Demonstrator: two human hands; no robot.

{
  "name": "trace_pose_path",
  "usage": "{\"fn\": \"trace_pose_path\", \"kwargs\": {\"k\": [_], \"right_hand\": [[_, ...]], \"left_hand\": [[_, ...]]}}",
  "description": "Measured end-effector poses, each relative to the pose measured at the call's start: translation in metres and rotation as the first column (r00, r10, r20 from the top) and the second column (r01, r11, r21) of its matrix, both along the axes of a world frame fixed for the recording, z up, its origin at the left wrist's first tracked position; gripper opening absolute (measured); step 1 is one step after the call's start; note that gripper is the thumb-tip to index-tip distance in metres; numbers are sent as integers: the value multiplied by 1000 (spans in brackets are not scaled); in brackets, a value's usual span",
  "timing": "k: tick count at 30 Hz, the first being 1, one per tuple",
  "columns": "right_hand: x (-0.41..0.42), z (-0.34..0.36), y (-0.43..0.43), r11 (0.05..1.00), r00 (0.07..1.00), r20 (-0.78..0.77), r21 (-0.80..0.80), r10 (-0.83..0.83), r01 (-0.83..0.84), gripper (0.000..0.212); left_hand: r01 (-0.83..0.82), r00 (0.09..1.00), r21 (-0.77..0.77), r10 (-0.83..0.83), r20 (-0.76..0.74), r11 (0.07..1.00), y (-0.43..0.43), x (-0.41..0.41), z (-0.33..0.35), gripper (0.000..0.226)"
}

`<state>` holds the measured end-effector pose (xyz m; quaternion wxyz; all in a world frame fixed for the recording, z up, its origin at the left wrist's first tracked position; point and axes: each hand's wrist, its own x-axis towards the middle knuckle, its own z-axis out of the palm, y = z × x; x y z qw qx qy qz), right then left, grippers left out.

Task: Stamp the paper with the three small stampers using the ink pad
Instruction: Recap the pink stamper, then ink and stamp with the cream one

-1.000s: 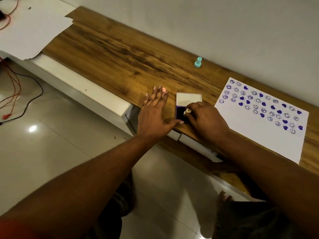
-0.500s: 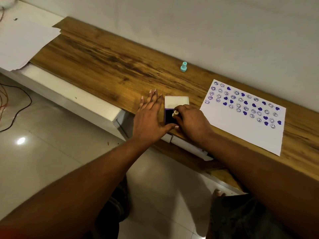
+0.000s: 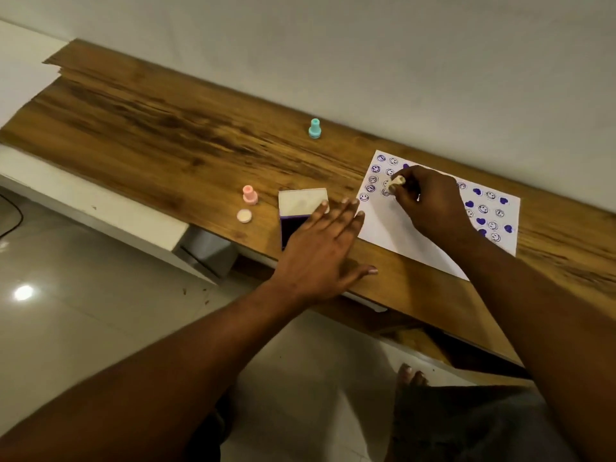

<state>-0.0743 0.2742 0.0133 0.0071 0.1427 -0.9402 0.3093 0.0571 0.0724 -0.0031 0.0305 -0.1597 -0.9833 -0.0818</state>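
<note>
Stamper moved from ink pad to paper

The right hand (image 3: pixel 430 203) has left the ink pad (image 3: pixel 295 213) and pinches a cream stamper (image 3: pixel 397 182) on the paper (image 3: pixel 393 228), among purple smileys and hearts. The left hand (image 3: pixel 321 251), flat and spread, now reaches the paper's edge.

A long wooden shelf (image 3: pixel 160 128) with dark, streaky grain runs at a slant across the view, set against a plain pale grey wall (image 3: pixel 366 45). Along its near left edge sits a white ledge (image 3: pixel 100 205), and at the far left a white surface (image 3: pixel 16 61) meets the ragged end of the wood. Below lies a glossy floor of pale tiles (image 3: pixel 83 328) with a bright round glare of a lamp (image 3: pixel 24 292) on it, and a dark cable (image 3: pixel 13 215) curves at the left edge.
</note>
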Motion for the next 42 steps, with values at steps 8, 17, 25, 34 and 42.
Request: {"fn": "trace_pose_path", "kwargs": {"k": [8,17,25,34,42], "right_hand": [[-10,-18,-6,983,989,-15,111,150,-148,24],[-13,-10,-16,991,970,-213,79,120,-105,25],[-8,-30,-24,961,995,-72,272,73,-51,29],[1,-27,-29,962,997,-74,272,35,-14,27],[-6,-7,-32,941,1000,11,336,25,-27,30]], "left_hand": [[52,990,-179,-27,140,983,23,-12,-20,105],[79,985,-190,-47,165,979,26,-14,-27,105],[70,983,-201,-33,182,977,27,-15,-23,105],[75,976,-162,-40,213,984,29,-8,-16,104],[38,983,-118,-16,181,992,17,-4,-6,105]]}}
